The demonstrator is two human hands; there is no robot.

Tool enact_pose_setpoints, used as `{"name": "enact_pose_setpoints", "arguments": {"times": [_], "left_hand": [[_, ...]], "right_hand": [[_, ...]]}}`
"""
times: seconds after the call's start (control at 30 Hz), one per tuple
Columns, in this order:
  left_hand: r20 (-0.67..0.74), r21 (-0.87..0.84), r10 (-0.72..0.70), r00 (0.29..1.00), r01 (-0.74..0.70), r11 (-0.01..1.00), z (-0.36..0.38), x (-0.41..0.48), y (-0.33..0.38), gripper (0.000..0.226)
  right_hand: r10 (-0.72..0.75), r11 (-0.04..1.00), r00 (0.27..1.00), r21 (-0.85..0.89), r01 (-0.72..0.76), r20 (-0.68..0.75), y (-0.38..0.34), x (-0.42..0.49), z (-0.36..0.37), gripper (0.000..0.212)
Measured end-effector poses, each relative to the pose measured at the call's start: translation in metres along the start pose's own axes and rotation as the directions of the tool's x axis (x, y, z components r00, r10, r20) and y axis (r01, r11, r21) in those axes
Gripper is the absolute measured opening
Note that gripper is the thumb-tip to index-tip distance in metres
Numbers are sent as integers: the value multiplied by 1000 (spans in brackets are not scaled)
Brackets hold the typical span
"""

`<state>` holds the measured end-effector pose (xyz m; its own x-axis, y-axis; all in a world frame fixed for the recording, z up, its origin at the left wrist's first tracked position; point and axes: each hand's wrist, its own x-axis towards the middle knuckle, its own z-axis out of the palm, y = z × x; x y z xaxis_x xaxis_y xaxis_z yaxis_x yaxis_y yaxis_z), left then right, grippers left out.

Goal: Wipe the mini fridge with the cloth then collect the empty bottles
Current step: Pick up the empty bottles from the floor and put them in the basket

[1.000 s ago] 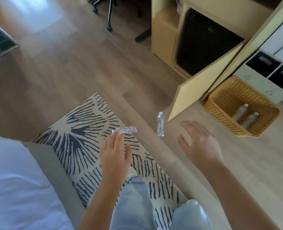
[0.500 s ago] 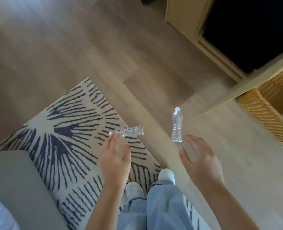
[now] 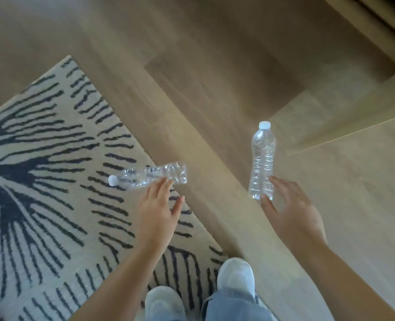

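Low over the rug's edge, the left hand (image 3: 156,210) is spread, fingers reaching forward with their tips at the side of a crumpled bottle (image 3: 149,175) — whether they touch it or only overlap it cannot be told; that clear bottle lies on its side on the patterned rug (image 3: 41,181), white cap to the left, its base at the rug's border. To the right, over the wooden floor (image 3: 203,77), the right hand (image 3: 291,209) is likewise spread, thumb and fingers set on either side of the base of an upright bottle (image 3: 262,162) but not closed on it; this second bottle is clear and empty-looking, with a pale cap on top, and stands on the bare floor just off the rug. Below the hands are two light shoes (image 3: 235,276) and the hem of blue trousers (image 3: 235,306), one shoe on the rug, one at its edge; beyond the upright bottle, a pale wooden panel (image 3: 354,119) slants across the upper right — its lower edge near the bottle's cap.
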<state>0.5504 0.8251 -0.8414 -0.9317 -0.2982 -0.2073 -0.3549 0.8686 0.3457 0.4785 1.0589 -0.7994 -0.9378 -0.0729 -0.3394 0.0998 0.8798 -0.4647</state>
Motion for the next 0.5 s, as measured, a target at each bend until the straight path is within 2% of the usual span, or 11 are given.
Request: {"name": "enact_pose_setpoints", "arguments": {"times": [0.17,0.33,0.5], "left_hand": [[84,42,-48,995,44,998,47,30,-29,57],[154,70,-30,988,19,997,73,54,-50,63],[129,119,4,992,-20,993,92,76,-68,69]], "right_hand": [[115,991,993,67,-115,3,30,39,54,47],[179,978,984,107,-178,3,52,60,96,58],[224,968,975,115,-223,9,65,76,118,65]]}}
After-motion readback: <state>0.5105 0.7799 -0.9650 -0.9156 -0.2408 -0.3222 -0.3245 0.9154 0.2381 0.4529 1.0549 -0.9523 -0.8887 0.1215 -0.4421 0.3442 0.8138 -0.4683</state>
